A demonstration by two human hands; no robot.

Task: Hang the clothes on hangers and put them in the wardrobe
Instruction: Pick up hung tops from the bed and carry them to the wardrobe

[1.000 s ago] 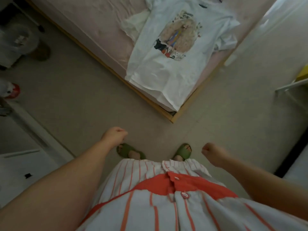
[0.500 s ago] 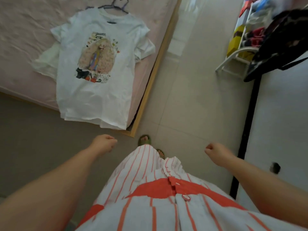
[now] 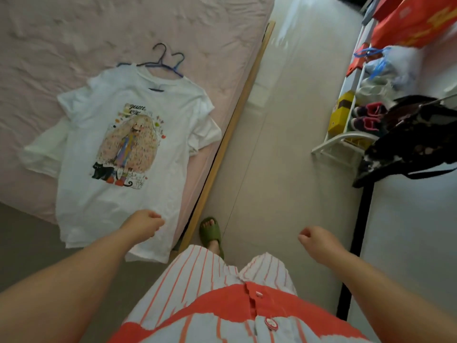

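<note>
**Printed shirt on bed, fists empty**

Lay flat on the pink-sheeted bed (image 3: 49, 45): white cotton T-shirt with a cartoon print (image 3: 128, 144), blue wire hangers (image 3: 163, 61) at its collar. Left hand (image 3: 144, 225) curled closed, empty, over the shirt's hem. Right hand (image 3: 319, 241) fisted, empty, well apart above pale floor.

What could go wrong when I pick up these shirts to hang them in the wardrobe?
The white T-shirts lie stacked, so lifting one may drag the others off the bed. The blue hangers overlap and could tangle. The hem overhangs the bed's corner, near your left hand, and might slide down.
</note>
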